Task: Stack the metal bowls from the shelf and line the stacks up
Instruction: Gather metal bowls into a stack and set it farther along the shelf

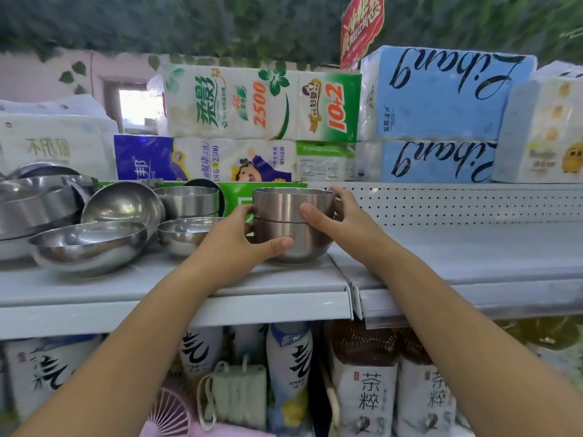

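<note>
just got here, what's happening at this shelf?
A person has both hands on a stack of two metal bowls that seems to sit near the right end of the shelf section. The left hand grips the lower bowl and the right hand grips the upper one. To the left, more bowls lie loose, some tilted and not yet stacked. Tissue packs are piled behind.
</note>
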`<act>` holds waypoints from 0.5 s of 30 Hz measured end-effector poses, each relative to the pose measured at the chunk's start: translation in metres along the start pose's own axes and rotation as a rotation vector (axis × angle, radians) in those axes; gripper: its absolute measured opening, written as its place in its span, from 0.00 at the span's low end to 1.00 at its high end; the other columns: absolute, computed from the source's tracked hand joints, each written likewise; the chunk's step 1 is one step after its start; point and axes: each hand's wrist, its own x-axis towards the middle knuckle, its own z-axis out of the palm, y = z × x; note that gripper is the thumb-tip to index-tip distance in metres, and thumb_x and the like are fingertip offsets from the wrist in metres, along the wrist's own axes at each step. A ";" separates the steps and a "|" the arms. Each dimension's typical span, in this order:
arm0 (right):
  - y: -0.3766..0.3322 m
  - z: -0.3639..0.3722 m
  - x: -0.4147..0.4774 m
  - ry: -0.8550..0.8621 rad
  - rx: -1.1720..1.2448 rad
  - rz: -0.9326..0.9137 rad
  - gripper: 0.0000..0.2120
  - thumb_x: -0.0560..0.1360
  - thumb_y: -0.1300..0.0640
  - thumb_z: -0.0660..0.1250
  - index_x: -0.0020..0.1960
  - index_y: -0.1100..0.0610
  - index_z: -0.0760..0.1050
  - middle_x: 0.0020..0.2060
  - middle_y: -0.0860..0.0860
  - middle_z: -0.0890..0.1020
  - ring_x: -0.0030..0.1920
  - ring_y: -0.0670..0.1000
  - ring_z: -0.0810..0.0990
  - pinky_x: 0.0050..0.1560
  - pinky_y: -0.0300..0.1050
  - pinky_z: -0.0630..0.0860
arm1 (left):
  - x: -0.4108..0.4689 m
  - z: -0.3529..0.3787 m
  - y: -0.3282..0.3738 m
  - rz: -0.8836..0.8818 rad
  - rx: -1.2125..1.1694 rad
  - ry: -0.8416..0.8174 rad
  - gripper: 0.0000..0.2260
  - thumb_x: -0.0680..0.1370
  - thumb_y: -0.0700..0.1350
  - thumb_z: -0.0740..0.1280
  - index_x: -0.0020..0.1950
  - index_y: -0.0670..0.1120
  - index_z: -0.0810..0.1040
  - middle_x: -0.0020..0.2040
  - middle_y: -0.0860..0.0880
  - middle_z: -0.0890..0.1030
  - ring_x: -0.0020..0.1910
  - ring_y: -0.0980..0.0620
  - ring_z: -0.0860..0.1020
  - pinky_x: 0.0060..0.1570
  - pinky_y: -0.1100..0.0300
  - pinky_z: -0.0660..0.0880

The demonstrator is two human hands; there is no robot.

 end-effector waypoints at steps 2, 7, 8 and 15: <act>-0.003 0.000 -0.001 -0.024 0.008 0.023 0.49 0.62 0.26 0.73 0.75 0.46 0.64 0.65 0.44 0.80 0.63 0.43 0.80 0.68 0.48 0.75 | -0.003 0.000 0.002 -0.008 0.039 0.013 0.35 0.67 0.61 0.77 0.70 0.53 0.70 0.54 0.59 0.79 0.52 0.61 0.79 0.47 0.69 0.70; -0.011 0.005 -0.005 -0.071 -0.042 0.070 0.43 0.65 0.35 0.77 0.72 0.47 0.60 0.57 0.44 0.80 0.55 0.41 0.81 0.52 0.37 0.78 | -0.014 -0.004 0.002 0.077 0.164 0.144 0.23 0.68 0.64 0.75 0.58 0.55 0.83 0.46 0.59 0.85 0.46 0.62 0.82 0.51 0.59 0.79; -0.012 0.005 -0.005 -0.062 -0.071 0.075 0.42 0.67 0.37 0.78 0.72 0.47 0.60 0.56 0.43 0.80 0.53 0.39 0.80 0.48 0.34 0.77 | -0.018 -0.007 0.002 0.106 0.158 0.195 0.17 0.70 0.62 0.75 0.53 0.54 0.84 0.42 0.58 0.85 0.43 0.61 0.82 0.49 0.56 0.80; -0.026 0.005 0.021 -0.133 -0.155 0.189 0.44 0.65 0.37 0.79 0.69 0.53 0.59 0.54 0.43 0.76 0.51 0.40 0.77 0.42 0.35 0.75 | -0.011 -0.060 0.000 0.194 0.220 0.553 0.07 0.77 0.50 0.73 0.48 0.48 0.86 0.40 0.55 0.84 0.40 0.57 0.80 0.46 0.53 0.79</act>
